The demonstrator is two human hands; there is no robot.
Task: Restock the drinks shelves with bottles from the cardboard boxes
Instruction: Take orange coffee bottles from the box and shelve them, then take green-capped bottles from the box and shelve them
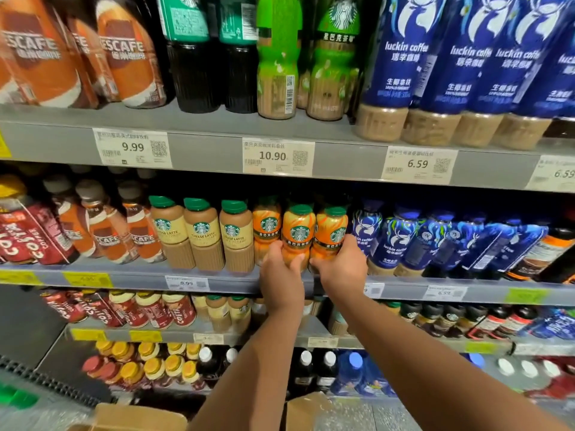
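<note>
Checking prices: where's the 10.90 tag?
Head view, centre: the 10.90 tag is on the upper shelf edge under green Starbucks bottles, between the 9.99 tag and 6.59 tag.

Front row: three orange bottles (298, 233), three cheese latte bottles (201, 232).

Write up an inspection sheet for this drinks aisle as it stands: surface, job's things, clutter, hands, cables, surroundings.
Surface: grey middle shelf, bottles lined along its front.
Job's things: left orange bottle and right orange bottle, side by side at the shelf front; cardboard box at the bottom of the view.
Clutter: nothing seen.
Hands: left hand grips the left orange bottle; right hand grips the right orange bottle.
Cables: nothing seen.
Surroundings: cheese latte bottles to the left, blue luckin coffee bottles to the right; price tags on the upper shelf's edge; more bottles on lower shelves.
</note>
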